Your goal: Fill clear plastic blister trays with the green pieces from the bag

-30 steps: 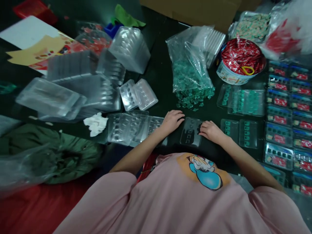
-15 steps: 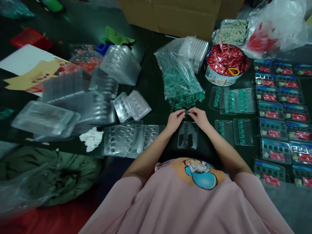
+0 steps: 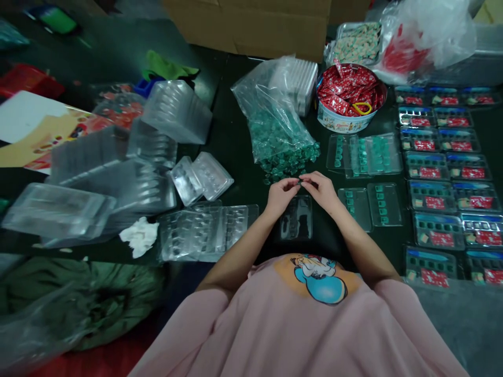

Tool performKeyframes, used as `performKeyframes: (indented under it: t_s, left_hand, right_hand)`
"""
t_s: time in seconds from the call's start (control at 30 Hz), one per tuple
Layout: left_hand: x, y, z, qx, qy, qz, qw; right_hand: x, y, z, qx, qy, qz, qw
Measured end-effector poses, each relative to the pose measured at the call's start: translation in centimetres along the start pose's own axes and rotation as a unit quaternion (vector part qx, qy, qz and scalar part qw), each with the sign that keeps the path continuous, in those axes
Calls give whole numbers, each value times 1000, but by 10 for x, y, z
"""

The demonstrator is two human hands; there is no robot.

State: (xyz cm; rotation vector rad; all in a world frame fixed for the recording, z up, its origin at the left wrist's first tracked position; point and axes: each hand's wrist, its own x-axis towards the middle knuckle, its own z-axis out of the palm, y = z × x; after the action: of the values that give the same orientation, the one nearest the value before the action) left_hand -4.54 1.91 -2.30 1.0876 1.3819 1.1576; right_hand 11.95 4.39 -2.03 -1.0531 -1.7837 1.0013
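Observation:
Fingertips together, my left hand (image 3: 282, 197) and my right hand (image 3: 321, 189) pinch a small green plastic piece (image 3: 299, 182) between them; most of it is hidden by the fingers. Just beyond lies a heap of similar green pieces (image 3: 288, 161), spilling from a clear plastic bag (image 3: 261, 107). Below my hands, close to my body, a clear blister tray (image 3: 296, 217) with a row of hollows lies flat. Right of my right arm are two trays with green pieces in their hollows, one of them a filled tray (image 3: 385, 204).
Stacks of clear trays (image 3: 112, 173) and loose trays (image 3: 204, 230) cover the left side. A round tin (image 3: 346, 123) of red packets stands behind on the right. Packed trays (image 3: 436, 196) line the far right. A cardboard box (image 3: 251, 29) borders the back.
The view has swung a little to the right. My hands have drawn slightly back from the green heap toward me, still pinched together.

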Motion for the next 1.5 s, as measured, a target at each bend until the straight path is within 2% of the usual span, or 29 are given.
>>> performKeyframes:
  t_s: [0.17, 0.3, 0.4, 0.5, 0.63, 0.73, 0.83, 0.93, 1.27, 1.5]
  left_hand:
    - [-6, 4, -5, 139, -9, 65, 988]
    - [-4, 7, -3, 153, -3, 71, 986]
    - [0, 6, -2, 113, 1, 33, 993]
    - [3, 3, -4, 25, 11, -39, 999]
    - [3, 3, -7, -163, -6, -152, 975]
    - [3, 4, -8, -254, -21, -189, 948]
    - [2, 4, -8, -287, -28, -196, 937]
    - [3, 2, -7, -297, -30, -189, 935]
    - [0, 0, -5, -309, -11, -172, 935]
    - [-1, 3, -9, -297, -25, -151, 942]
  right_hand:
    - [2, -3, 6, -29, -27, -14, 999]
    - [4, 1, 14, -35, 13, -9, 999]
    - [6, 10, 10, -52, 66, 17, 996]
    - [8, 19, -2, -124, 112, 30, 985]
    - [6, 17, -13, -186, 89, 44, 978]
    - [1, 4, -6, -116, 75, 40, 990]
    - [-3, -10, 6, -29, 76, 51, 995]
    - [-5, -17, 12, 3, 63, 28, 998]
    - [-8, -13, 15, -83, 54, -64, 993]
    - [-8, -14, 15, -73, 38, -62, 995]
